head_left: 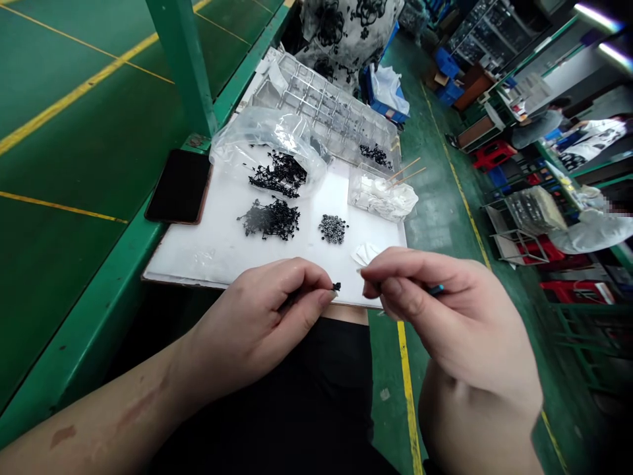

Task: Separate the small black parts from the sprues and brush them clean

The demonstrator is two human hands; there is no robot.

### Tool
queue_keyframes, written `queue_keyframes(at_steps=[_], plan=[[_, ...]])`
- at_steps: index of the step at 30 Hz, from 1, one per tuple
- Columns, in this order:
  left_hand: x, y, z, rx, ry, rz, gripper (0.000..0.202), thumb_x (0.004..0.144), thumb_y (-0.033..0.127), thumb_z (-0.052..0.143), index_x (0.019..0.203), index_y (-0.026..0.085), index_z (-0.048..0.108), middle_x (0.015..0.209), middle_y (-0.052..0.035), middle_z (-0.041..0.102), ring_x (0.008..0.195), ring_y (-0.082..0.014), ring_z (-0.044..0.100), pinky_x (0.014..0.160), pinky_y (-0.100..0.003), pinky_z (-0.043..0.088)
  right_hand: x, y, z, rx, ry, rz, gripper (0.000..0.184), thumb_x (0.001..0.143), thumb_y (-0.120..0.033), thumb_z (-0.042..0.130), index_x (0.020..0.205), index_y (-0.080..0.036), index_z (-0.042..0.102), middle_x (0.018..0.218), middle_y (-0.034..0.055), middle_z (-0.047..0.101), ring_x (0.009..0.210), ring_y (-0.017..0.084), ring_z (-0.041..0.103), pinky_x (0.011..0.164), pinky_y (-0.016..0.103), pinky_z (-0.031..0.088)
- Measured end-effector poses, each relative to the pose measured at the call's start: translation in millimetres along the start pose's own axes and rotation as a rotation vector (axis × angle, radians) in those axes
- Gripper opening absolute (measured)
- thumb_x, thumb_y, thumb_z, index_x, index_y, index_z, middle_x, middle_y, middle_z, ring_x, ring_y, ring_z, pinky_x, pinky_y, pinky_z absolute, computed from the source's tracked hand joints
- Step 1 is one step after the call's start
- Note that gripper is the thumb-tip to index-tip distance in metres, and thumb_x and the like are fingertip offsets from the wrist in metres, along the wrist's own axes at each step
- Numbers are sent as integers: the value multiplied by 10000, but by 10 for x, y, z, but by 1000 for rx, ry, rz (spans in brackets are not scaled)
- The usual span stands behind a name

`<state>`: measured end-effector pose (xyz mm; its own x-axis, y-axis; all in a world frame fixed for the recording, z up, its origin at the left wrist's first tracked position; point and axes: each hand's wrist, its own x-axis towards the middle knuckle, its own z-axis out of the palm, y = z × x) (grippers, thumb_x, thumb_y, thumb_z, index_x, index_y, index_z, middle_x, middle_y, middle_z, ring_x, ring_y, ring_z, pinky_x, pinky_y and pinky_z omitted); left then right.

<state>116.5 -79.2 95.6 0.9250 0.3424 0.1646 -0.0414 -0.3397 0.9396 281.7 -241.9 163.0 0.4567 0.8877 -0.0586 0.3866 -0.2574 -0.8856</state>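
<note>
My left hand pinches a small black part between thumb and index finger, its tip sticking out to the right. Facing it, my right hand is closed on a thin stick-like tool; only its blue-green end shows behind the thumb, the rest is hidden by the fingers. Both hands hover over the near edge of the white work board. Beyond them lie a heap of black stemmed parts and a small cluster of tiny black rings.
A clear plastic bag spills more black parts. Behind it stands a compartment tray. A clear box with white wrapping and two thin sticks sits at right, a phone at left. A green post rises beside the board.
</note>
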Motion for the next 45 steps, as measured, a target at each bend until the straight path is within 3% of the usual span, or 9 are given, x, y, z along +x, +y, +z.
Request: queue_keyframes(at_steps=[4, 8, 15, 26, 31, 36, 39, 41, 45], plan=[[-29, 35, -33, 5, 10, 22, 123, 1055, 211, 577, 982, 203, 675, 792, 45, 680, 646, -83, 604, 674, -195, 490, -41, -45, 11, 53, -29, 30, 99, 973, -326, 760, 1027, -348, 839, 931, 2, 806, 798, 145, 753, 661, 216, 604], [-49, 66, -69, 2, 32, 57, 117, 1053, 198, 585, 972, 200, 669, 836, 42, 701, 724, -77, 646, 684, -177, 484, -74, -55, 103, 37, 113, -26, 113, 960, -276, 778, 1027, -354, 824, 886, -7, 796, 770, 147, 739, 593, 220, 569], [-93, 97, -70, 36, 45, 112, 114, 1049, 163, 577, 984, 196, 666, 868, 36, 715, 791, -91, 671, 732, -200, 493, -64, -57, 369, -36, 260, -229, 185, 939, -160, 785, 1000, -330, 826, 960, -1, 691, 893, 138, 670, 688, 257, 531], [-126, 110, -85, 39, 46, 137, 155, 1051, 135, 554, 951, 206, 648, 912, 19, 722, 838, -109, 678, 786, -220, 508, -24, 3, 432, -50, 162, -181, 149, 946, -241, 796, 1047, -347, 827, 966, -15, 661, 837, 104, 634, 637, 236, 482], [-134, 72, -89, 78, 46, 220, 147, 1055, 110, 548, 1078, 196, 665, 952, 1, 703, 886, -116, 672, 789, -226, 499, 2, -25, 396, -71, 97, -94, 113, 965, -328, 777, 1076, -324, 798, 931, -15, 690, 780, 122, 623, 653, 277, 488], [-72, 73, -136, 207, 63, 255, 109, 1065, 186, 582, 1022, 164, 680, 914, -22, 673, 853, -140, 645, 759, -269, 473, -26, -103, 356, -235, 113, -190, 54, 975, -267, 750, 1018, -263, 783, 917, 4, 718, 765, 133, 638, 617, 301, 471], [-44, 81, -161, 159, 112, 190, 143, 1049, 248, 633, 921, 186, 652, 823, 6, 651, 760, -133, 606, 706, -274, 453, -62, -129, 326, -313, 126, -250, 40, 964, -239, 751, 1001, -251, 742, 920, 10, 725, 750, 136, 638, 600, 306, 468], [-42, 54, -133, -8, 156, 57, 148, 1023, 287, 684, 907, 203, 645, 794, 23, 634, 706, -123, 570, 651, -261, 437, -77, -130, 304, -312, 138, -254, 39, 964, -232, 749, 986, -253, 725, 917, 10, 725, 775, 145, 655, 621, 307, 483], [-35, -115, 52, -761, 231, -352, 72, 1024, 279, 663, 1005, 215, 635, 750, 46, 548, 616, -91, 478, 544, -205, 382, -48, -90, 227, -270, 139, -225, 29, 965, -255, 749, 940, -261, 734, 883, -11, 720, 753, 132, 645, 628, 289, 475]])
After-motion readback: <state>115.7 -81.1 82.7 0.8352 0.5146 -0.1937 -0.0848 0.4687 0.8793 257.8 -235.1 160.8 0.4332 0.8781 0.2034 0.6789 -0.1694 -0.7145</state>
